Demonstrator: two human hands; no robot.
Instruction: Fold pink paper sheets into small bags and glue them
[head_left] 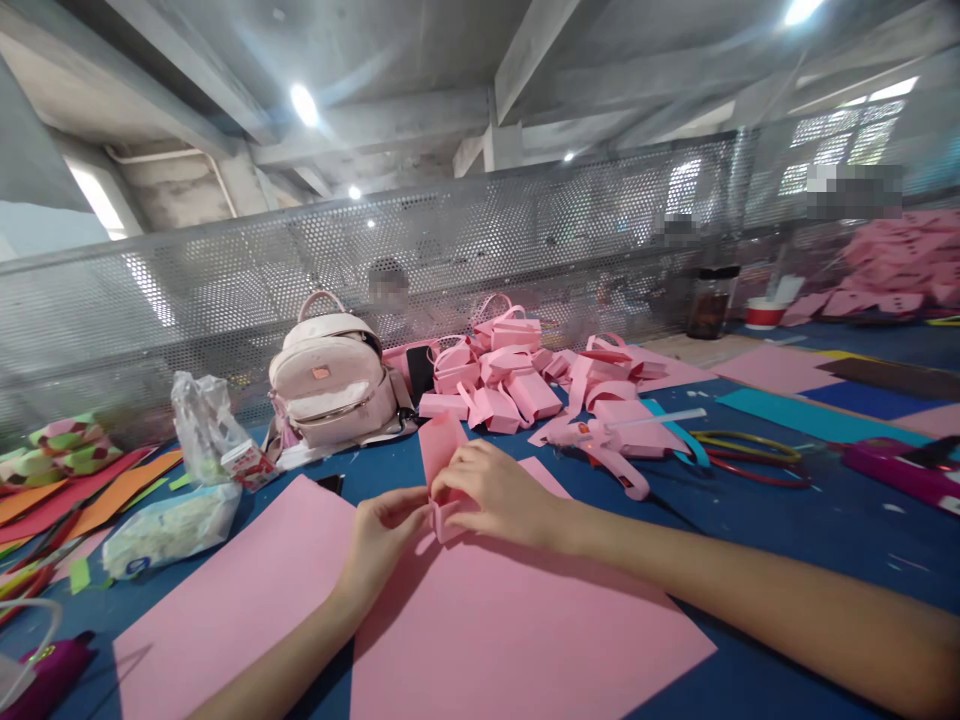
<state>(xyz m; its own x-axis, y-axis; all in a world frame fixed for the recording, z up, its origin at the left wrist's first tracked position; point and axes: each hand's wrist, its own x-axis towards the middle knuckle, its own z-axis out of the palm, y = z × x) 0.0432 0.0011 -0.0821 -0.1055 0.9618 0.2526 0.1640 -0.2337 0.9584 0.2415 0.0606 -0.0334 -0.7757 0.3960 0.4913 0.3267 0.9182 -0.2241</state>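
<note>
Both hands meet over a large pink sheet (525, 630), pinching a small folded pink paper piece (441, 445) that stands up between them. My left hand (386, 530) grips its lower left edge with thumb and fingers. From the right, my right hand (499, 495) closes round its other side, hiding part of the folds. A second pink sheet (247, 600) lies to the left. Beyond my hands is a pile of folded pink paper bags (510, 370), some with handles. A pink glue gun (607, 440) rests right of my right hand.
A pale backpack (330, 375) stands behind my left hand, with a plastic bag (202, 425) and a small carton (247, 465) beside it. Coloured strips (810, 415) and purple glue guns (900, 470) (52, 675) lie at the sides. A perforated metal screen (480, 240) runs along the back.
</note>
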